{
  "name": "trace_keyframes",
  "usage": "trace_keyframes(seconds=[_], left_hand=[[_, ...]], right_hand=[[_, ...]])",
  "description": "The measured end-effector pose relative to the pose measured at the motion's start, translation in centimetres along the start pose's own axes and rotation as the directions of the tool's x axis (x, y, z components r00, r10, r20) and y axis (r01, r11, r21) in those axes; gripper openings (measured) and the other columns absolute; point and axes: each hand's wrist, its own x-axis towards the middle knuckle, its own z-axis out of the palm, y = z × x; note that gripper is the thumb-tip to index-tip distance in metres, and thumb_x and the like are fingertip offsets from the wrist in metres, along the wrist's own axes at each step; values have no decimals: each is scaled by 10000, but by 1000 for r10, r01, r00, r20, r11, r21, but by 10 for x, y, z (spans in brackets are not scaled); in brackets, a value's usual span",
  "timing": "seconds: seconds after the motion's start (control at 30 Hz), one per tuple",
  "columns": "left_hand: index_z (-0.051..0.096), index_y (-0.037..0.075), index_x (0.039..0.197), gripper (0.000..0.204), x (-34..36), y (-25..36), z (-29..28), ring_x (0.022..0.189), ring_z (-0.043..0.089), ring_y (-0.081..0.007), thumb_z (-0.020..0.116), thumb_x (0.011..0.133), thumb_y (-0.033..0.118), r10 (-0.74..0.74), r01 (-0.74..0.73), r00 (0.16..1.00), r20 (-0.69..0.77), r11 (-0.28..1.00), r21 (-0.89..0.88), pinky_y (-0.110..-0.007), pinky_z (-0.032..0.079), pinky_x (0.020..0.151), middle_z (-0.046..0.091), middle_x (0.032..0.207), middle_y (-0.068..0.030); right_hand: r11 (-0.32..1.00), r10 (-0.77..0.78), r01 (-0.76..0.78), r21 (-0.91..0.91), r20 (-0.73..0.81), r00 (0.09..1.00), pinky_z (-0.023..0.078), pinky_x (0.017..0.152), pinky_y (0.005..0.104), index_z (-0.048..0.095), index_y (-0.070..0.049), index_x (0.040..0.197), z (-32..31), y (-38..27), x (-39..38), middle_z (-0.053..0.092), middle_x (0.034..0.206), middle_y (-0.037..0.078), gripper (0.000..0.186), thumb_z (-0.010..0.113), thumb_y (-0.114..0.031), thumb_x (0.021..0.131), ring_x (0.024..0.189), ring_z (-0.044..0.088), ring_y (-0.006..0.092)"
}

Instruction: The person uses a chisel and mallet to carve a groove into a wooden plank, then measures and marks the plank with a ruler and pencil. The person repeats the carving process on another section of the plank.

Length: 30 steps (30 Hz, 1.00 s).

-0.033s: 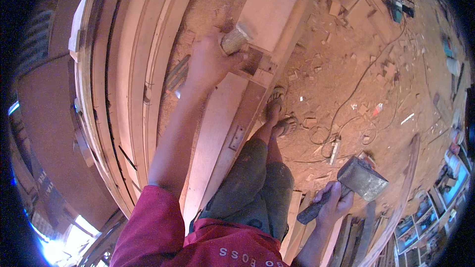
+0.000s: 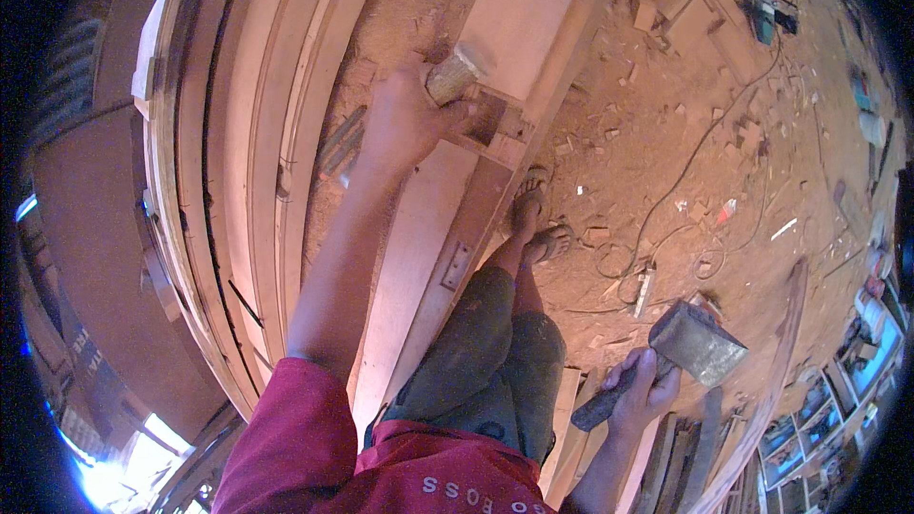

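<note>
My left hand (image 2: 402,112) is wrapped round the thick, round handle of what looks like a chisel (image 2: 453,76). Its top end is pale and battered, and whatever lies below the fist is hidden. Close beside the fist, a dark squared recess (image 2: 484,116) shows in the wooden workpiece (image 2: 424,238), which runs away from me past my legs. Low on the right, my right hand (image 2: 645,398) grips a mallet (image 2: 700,344) by its short dark handle. The mallet's blocky, worn head is held up, well apart from the chisel.
Long planks (image 2: 276,133) lie side by side on the left. Wood offcuts (image 2: 700,14) and shavings litter the floor on the right, where a thin cable (image 2: 681,167) winds along to a green tool (image 2: 764,17). More boards (image 2: 681,457) lie by my right forearm.
</note>
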Motion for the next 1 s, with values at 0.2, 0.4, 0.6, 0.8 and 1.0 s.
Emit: trace_keyframes(seconds=[0.2, 0.4, 0.6, 0.8, 1.0], left_hand=[[619, -30, 1048, 466, 5, -3, -10, 915, 674, -394, 820, 704, 211, 12, -11, 1000, -6, 990, 138, -454, 530, 769, 680, 926, -255], [668, -9, 1064, 414, 1, -31, -56, 880, 682, -356, 777, 756, 244, 102, -39, 956, -273, 973, 228, -424, 537, 762, 690, 905, -226], [637, 10, 1141, 606, -20, -27, -47, 1017, 650, -382, 844, 659, 313, -181, 182, 983, 29, 982, -57, -418, 520, 857, 661, 1053, -261], [569, 14, 1244, 758, -1, -40, -34, 1102, 610, -380, 877, 596, 259, -74, 91, 988, 137, 988, -125, -430, 478, 950, 650, 1139, -228], [561, 6, 1239, 612, -9, -46, -71, 1161, 571, -391, 792, 733, 263, -319, 327, 943, 95, 940, -94, -461, 464, 956, 610, 1230, -221]], right_hand=[[1000, 1, -1, 1, 31, 1000, 444, 383, 272, 423, -45, 936, 10, -7, 4, 513, 672, 62, 215, 547, -212, 990, 440, 514, 133], [999, 24, -21, -46, 73, 997, 448, 389, 268, 428, -44, 928, 11, -9, 6, 518, 672, 60, 242, 568, -232, 984, 436, 513, 131], [995, 43, -35, -93, 80, 996, 452, 389, 273, 429, -45, 918, 28, -40, -3, 518, 662, 65, 243, 566, -234, 985, 431, 511, 135], [996, 19, -5, -94, 146, 989, 459, 387, 283, 427, -38, 944, 47, -77, -16, 529, 676, 77, 230, 548, -227, 991, 430, 518, 146], [989, 10, 15, -146, 167, 986, 453, 399, 283, 458, -28, 919, 65, -104, -7, 555, 670, 77, 198, 580, -177, 963, 450, 542, 149]])
